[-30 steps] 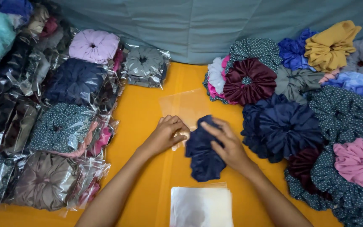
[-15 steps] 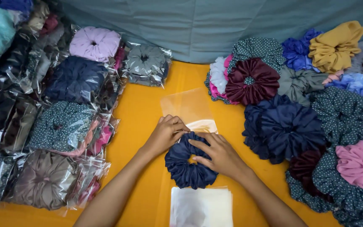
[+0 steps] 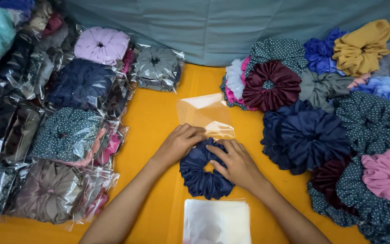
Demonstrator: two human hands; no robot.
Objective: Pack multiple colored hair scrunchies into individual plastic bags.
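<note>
A navy blue scrunchie [image 3: 202,177] lies flat on the orange table [image 3: 159,131] in front of me. My left hand [image 3: 179,142] grips its upper left edge. My right hand [image 3: 234,163] rests on its right side, with fingers reaching into the centre hole. A clear plastic bag [image 3: 206,113] lies just beyond the scrunchie, its near edge touching my fingertips.
A stack of clear bags [image 3: 216,221] sits near the front edge. Bagged scrunchies [image 3: 68,135] are piled at the left, with one grey bagged scrunchie [image 3: 156,68] farther back. Loose scrunchies in many colours [image 3: 321,117] are heaped at the right. A teal cloth [image 3: 231,27] hangs behind.
The navy scrunchie has been turned from a folded bunch to lying flat and round. Both hands shifted onto its top edge, close to the clear bag.
</note>
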